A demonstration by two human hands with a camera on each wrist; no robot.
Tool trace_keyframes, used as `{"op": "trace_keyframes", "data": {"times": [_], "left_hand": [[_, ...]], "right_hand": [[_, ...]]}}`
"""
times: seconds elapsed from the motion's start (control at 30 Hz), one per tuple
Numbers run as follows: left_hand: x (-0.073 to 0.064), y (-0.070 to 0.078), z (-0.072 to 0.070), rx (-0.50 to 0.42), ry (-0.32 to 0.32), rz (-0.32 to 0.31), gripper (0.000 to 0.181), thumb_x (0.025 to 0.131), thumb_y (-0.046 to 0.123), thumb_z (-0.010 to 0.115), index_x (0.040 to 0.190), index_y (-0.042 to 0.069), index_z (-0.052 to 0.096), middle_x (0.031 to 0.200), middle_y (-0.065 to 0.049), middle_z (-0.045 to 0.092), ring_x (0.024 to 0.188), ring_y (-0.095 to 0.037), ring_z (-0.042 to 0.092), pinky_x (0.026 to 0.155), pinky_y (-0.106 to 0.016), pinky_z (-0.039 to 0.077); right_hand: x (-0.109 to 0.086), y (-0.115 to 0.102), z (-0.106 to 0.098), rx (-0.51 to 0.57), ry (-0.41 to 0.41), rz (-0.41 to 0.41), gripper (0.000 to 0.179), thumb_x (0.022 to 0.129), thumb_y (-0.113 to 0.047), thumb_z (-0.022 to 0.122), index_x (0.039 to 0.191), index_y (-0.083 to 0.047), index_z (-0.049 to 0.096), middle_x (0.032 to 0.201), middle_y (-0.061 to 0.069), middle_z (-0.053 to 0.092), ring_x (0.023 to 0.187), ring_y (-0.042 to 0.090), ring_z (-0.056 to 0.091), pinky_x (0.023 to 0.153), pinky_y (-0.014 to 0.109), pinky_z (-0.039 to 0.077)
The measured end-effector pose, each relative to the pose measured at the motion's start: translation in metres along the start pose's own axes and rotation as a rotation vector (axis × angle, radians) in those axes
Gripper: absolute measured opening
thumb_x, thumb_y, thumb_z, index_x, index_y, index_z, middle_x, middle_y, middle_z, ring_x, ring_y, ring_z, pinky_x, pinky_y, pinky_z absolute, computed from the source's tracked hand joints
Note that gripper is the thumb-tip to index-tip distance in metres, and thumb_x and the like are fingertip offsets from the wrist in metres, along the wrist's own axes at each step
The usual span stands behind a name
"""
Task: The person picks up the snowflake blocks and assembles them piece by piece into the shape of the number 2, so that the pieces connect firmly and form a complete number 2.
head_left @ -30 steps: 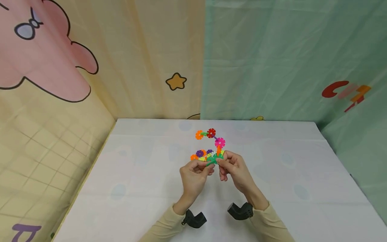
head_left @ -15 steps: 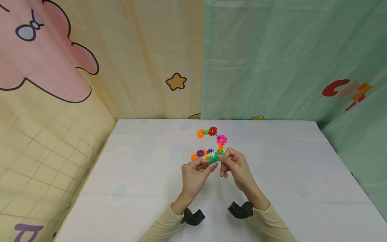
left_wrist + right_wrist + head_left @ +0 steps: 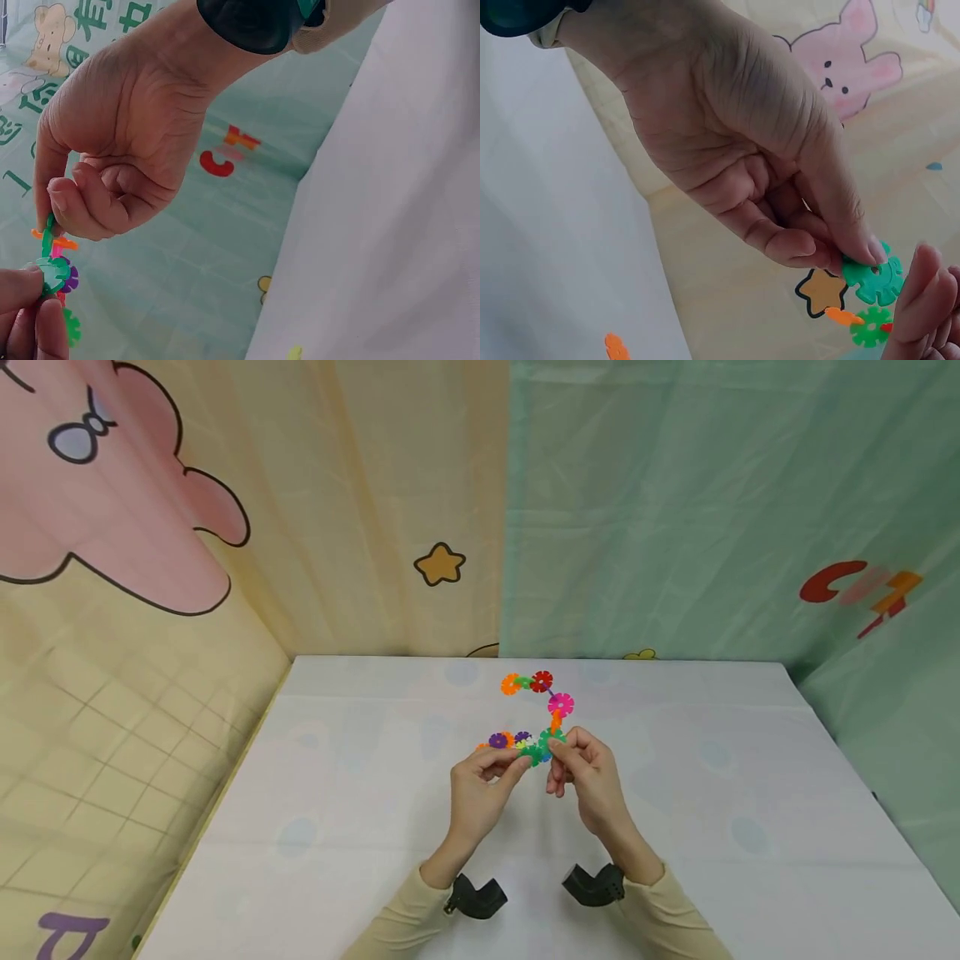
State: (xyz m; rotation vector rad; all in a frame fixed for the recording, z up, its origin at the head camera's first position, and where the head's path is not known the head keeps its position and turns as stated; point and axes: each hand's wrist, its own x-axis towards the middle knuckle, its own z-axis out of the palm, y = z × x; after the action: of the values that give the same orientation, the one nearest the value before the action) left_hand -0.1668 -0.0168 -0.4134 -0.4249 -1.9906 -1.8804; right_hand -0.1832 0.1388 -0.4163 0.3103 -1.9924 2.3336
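Observation:
In the head view my left hand (image 3: 477, 789) pinches a green notched disc (image 3: 532, 755) between thumb and fingers. My right hand (image 3: 594, 774) pinches another green notched disc (image 3: 551, 739) right beside it, at the near end of a chain. From there the chain runs away and curves left through an orange disc (image 3: 557, 722), a pink disc (image 3: 560, 704), a thin purple piece, a red disc (image 3: 542, 681), a green one and an orange disc (image 3: 511, 684). The right wrist view shows the right thumb on the teal-green disc (image 3: 877, 280). Fingers hide part of both green discs.
Several loose discs lie behind my left hand on the white table (image 3: 360, 793), among them a purple disc (image 3: 498, 741). Printed curtains (image 3: 645, 510) hang behind the table and along its sides. A black wrist camera (image 3: 478, 897) sits on each forearm.
The chain has shifted right and slightly away. My left hand's green disc has turned and stands beside the chain's end disc. Both hands keep their pinch.

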Motion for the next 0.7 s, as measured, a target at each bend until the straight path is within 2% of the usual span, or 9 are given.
{"op": "trace_keyframes", "data": {"times": [0.13,0.27,0.33,0.57,0.7], "left_hand": [[0.000,-0.001,0.000,-0.013,0.006,-0.026,0.012,0.078,-0.005,0.074,0.086,-0.012,0.069,0.076,-0.017,0.067,0.059,-0.030,0.065,0.054,-0.030,0.055],[-0.001,0.001,0.001,0.011,-0.001,-0.021,0.011,0.077,-0.006,0.075,0.084,-0.012,0.069,0.074,-0.017,0.068,0.060,-0.028,0.066,0.057,-0.032,0.056],[-0.001,0.000,0.001,0.033,-0.003,0.015,0.010,0.076,-0.006,0.075,0.082,-0.011,0.069,0.073,-0.017,0.068,0.059,-0.026,0.066,0.057,-0.032,0.056],[-0.002,-0.036,0.002,0.086,-0.037,0.225,0.012,0.072,-0.007,0.078,0.082,-0.004,0.072,0.074,-0.011,0.069,0.059,-0.018,0.066,0.057,-0.025,0.055],[-0.002,-0.041,0.002,0.104,-0.049,0.327,0.014,0.071,-0.009,0.079,0.082,-0.003,0.072,0.074,-0.009,0.070,0.060,-0.015,0.066,0.058,-0.021,0.054]], "right_hand": [[0.000,0.000,0.001,0.015,0.032,0.009,0.031,0.096,-0.005,0.054,0.074,0.009,0.037,0.054,0.006,0.047,0.040,0.018,0.053,0.040,0.022,0.045],[-0.001,0.000,0.001,0.015,0.011,0.026,0.030,0.096,-0.006,0.054,0.074,0.008,0.039,0.053,0.006,0.048,0.040,0.019,0.054,0.040,0.022,0.045],[-0.001,0.001,0.000,0.005,-0.015,0.035,0.031,0.096,-0.006,0.054,0.075,0.009,0.039,0.053,0.006,0.048,0.040,0.019,0.054,0.040,0.021,0.045],[0.003,-0.002,-0.012,-0.003,-0.162,0.077,0.033,0.096,-0.006,0.053,0.073,0.009,0.035,0.053,0.004,0.046,0.039,0.018,0.050,0.039,0.021,0.042],[0.005,-0.003,-0.016,0.004,-0.236,0.061,0.032,0.095,-0.004,0.052,0.072,0.009,0.035,0.053,0.004,0.045,0.039,0.017,0.050,0.037,0.021,0.040]]}}
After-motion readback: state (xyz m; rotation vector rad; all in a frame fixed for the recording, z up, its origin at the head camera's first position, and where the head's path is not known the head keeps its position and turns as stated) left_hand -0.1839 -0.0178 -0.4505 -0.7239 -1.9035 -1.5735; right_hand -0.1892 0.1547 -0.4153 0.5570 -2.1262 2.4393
